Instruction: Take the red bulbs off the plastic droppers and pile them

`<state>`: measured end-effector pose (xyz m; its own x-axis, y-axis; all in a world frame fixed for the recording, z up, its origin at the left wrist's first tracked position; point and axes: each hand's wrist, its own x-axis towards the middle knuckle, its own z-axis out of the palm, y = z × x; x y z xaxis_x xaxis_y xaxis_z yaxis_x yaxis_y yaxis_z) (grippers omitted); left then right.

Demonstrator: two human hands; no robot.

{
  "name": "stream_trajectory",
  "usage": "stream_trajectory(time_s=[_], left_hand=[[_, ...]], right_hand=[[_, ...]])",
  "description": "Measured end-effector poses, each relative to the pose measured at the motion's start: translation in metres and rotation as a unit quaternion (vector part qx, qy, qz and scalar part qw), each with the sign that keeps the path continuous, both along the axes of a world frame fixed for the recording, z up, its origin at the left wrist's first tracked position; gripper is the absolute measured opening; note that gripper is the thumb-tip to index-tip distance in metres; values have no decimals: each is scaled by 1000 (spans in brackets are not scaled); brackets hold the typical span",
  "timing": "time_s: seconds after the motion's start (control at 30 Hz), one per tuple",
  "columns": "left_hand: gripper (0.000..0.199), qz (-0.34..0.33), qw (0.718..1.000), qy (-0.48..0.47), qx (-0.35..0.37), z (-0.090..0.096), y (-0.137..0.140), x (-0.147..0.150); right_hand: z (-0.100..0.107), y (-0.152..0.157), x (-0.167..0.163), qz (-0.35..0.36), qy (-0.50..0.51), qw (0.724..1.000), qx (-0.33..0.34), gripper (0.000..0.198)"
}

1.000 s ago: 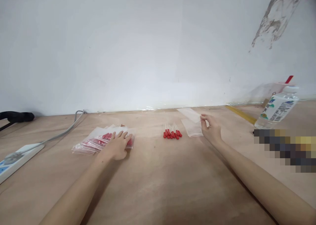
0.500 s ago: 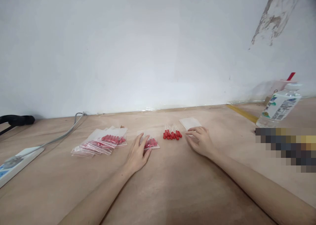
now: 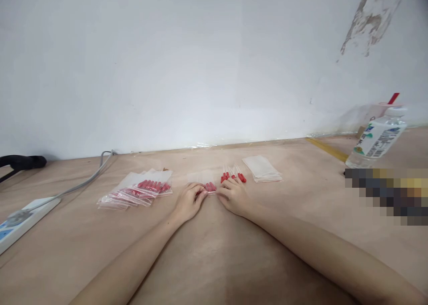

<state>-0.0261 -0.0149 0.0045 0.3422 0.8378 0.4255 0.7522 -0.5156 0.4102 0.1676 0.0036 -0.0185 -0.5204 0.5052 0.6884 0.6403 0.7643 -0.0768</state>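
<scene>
A small clear bag with red-tipped droppers (image 3: pixel 207 185) lies on the wooden table (image 3: pixel 214 251) in front of me. My left hand (image 3: pixel 187 202) pinches its near left edge, and my right hand (image 3: pixel 233 197) pinches its near right edge. Loose red-tipped droppers (image 3: pixel 234 175) lie just behind my right hand. A pile of filled bags (image 3: pixel 140 189) sits to the left, and a stack of empty clear bags (image 3: pixel 262 169) to the right.
A white power strip (image 3: pixel 20 218) with a grey cable (image 3: pixel 83 180) lies at the far left. A water bottle (image 3: pixel 376 140) stands at the right near a yellow strip (image 3: pixel 326 149). The white wall (image 3: pixel 167 64) closes the back.
My left hand dragged one filled bag from the left pile to the middle. My right hand left the empty bags and came over to the same bag.
</scene>
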Motion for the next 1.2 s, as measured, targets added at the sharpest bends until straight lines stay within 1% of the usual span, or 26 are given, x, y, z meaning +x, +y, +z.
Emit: stream_trajectory(time_s=[0.13,0.3,0.47,0.67,0.77,0.93,1.0,1.1,1.2], left_hand=[[30,21,999,-26,-11,-3,10,0],[30,29,998,-55,-16,-7,12,0],[31,31,998,-59,-15,-8,9,0],[20,12,998,-59,-24,-4,7,1],[20,5,996,-81,-34,-3,6,5],[17,-8,995,-91,-32,-6,2,8],[16,4,995,-95,-25,-8,2,8],[17,41,992,-118,-15,-10,4,8],[20,90,984,-150,5,-11,8,6]], right_hand=[[1,8,-6,-17,-16,999,46,14],[-1,10,-7,4,-11,997,76,15],[-1,11,-13,-8,-34,998,52,16],[3,11,-17,-19,-72,997,25,14],[5,10,-18,-23,-82,996,15,16],[10,4,-22,-26,-152,988,-11,15],[11,1,-24,-16,-167,986,-17,17],[11,-1,-26,13,-167,986,-16,18],[12,-2,-24,73,-150,986,-17,17]])
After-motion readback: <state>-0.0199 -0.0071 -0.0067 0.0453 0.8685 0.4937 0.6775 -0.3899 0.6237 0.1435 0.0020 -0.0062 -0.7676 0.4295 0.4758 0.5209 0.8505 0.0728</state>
